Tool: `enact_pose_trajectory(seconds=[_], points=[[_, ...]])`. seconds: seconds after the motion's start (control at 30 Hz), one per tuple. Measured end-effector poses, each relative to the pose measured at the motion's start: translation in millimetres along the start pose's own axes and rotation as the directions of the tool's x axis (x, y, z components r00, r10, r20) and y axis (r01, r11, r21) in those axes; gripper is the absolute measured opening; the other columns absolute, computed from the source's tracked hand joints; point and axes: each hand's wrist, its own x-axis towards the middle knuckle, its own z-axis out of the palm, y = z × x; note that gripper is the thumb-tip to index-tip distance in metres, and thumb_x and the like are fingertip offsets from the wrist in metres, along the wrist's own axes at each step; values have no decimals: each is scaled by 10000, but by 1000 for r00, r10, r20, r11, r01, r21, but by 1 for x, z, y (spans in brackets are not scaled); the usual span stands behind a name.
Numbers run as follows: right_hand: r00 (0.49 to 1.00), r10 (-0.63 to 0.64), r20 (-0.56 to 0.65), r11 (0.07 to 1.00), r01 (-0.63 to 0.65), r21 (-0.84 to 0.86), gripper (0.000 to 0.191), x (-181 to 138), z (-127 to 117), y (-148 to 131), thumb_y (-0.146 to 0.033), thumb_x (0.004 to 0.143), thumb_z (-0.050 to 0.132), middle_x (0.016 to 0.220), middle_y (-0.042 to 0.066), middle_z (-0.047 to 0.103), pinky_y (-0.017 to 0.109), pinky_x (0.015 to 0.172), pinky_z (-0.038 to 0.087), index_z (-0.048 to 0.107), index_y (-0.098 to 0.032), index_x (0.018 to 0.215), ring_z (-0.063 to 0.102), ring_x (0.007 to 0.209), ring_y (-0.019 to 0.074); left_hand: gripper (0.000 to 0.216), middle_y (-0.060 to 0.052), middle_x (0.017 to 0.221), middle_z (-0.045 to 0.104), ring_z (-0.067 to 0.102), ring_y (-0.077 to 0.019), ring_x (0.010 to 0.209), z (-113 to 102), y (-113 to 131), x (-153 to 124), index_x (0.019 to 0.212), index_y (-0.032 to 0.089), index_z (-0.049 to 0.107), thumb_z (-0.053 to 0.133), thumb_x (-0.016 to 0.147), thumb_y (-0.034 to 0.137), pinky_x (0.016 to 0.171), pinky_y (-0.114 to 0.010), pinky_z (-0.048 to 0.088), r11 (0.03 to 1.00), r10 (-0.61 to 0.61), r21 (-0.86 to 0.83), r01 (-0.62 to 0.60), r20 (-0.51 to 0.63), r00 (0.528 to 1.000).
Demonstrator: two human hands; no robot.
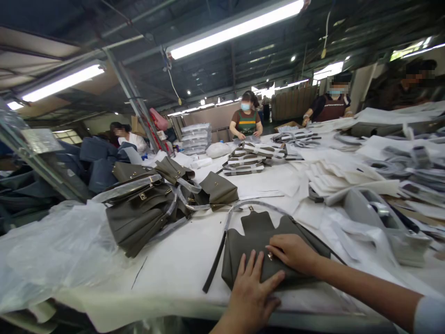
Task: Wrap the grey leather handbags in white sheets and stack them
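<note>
Lying left of the handbag (255, 239): similar bags (137, 220), crumpled plastic (66, 250).

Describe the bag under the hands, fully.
The bag is dark olive and looks leathery. It lies on the table, its flap spread toward the far side, with a metal fitting at the tip. A partly wrapped strap arcs past its far edge. The left hand rests spread on its front; the right hand is at its shiny clasp.
</note>
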Motion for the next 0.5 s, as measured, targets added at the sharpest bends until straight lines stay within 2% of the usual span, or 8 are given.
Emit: enact_pose_trajectory(seconds=[0.1,0.2,0.33,0.4,0.5], points=[[996,-24,-86,999,26,23,376,-11,17,4,-322,1024,382,753,40,668,301,689,433,622,-198,763,641,727,190,693,-68,1645,197,298,-331,1472,-5,1,2,1520,491,238,549,908,588,1139,-569,368,1000,11,9,-11,-4,1000],[994,-24,-105,998,29,49,358,-13,22,8,-328,1018,400,736,27,661,305,675,438,617,-214,757,642,707,188,679,-66,1636,230,333,-316,1459,-10,4,3,1524,490,227,523,921,590,1140,-541,373,999,5,36,-6,3,1000],[998,-39,-52,994,44,104,363,5,13,12,-379,991,457,668,12,660,293,603,417,615,-222,704,632,616,177,618,-65,1613,308,346,-288,1456,-20,8,6,1521,483,247,462,951,590,1147,-514,362,997,-15,71,13,22,1000],[996,-62,-64,990,70,125,399,16,13,12,-426,987,453,635,14,653,289,584,415,606,-222,680,625,587,173,585,-70,1590,357,356,-280,1451,-27,10,7,1516,472,275,434,965,588,1143,-500,364,994,-21,108,18,26,999],[987,-100,-122,981,119,155,413,24,32,19,-452,979,441,622,22,653,285,567,440,616,-230,678,628,562,170,521,-58,1565,402,345,-266,1458,-34,14,9,1503,448,334,383,995,556,1149,-475,356,983,-17,182,9,43,999]])
